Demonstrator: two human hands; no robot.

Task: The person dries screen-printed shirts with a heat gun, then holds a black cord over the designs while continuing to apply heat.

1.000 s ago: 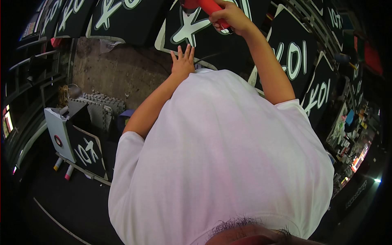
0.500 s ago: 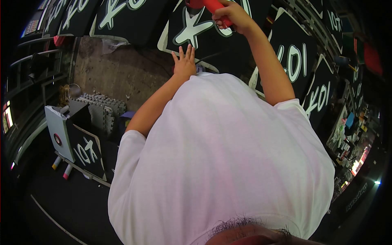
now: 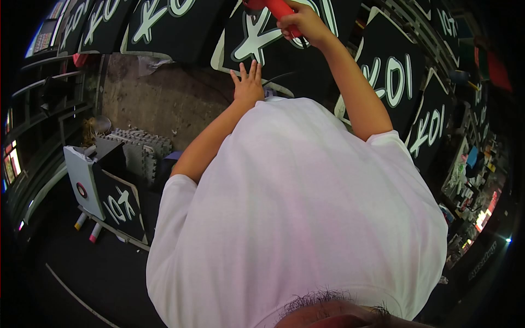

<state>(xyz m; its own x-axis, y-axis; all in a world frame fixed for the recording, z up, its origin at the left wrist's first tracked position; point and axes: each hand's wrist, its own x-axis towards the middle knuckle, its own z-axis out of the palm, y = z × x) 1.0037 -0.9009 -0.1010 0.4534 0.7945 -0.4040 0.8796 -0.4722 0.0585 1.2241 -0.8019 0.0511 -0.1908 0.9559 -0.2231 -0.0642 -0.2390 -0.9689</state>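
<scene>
My right hand [image 3: 303, 24] is wrapped round the handle of a red hair dryer [image 3: 280, 10], whose head is partly cut off by the top edge of the view. Beneath it lies a black panel [image 3: 298, 60] with large white letters outlined in grey. On the near edge of that panel, just below the first letter, my left hand [image 3: 249, 85] rests with its fingers spread, holding nothing. A dark cord [image 3: 276, 76] crosses the panel beside my left hand.
More black lettered panels stand to the left [image 3: 158, 27] and right [image 3: 391, 76]. Grey foam mats [image 3: 136, 153], a pale box [image 3: 85, 183] and another lettered panel [image 3: 121, 205] are at lower left. A cluttered table [image 3: 465, 180] is at far right.
The hair dryer in my right hand has shifted slightly left. My left hand stays spread on the panel. The surroundings have shifted a little with my head.
</scene>
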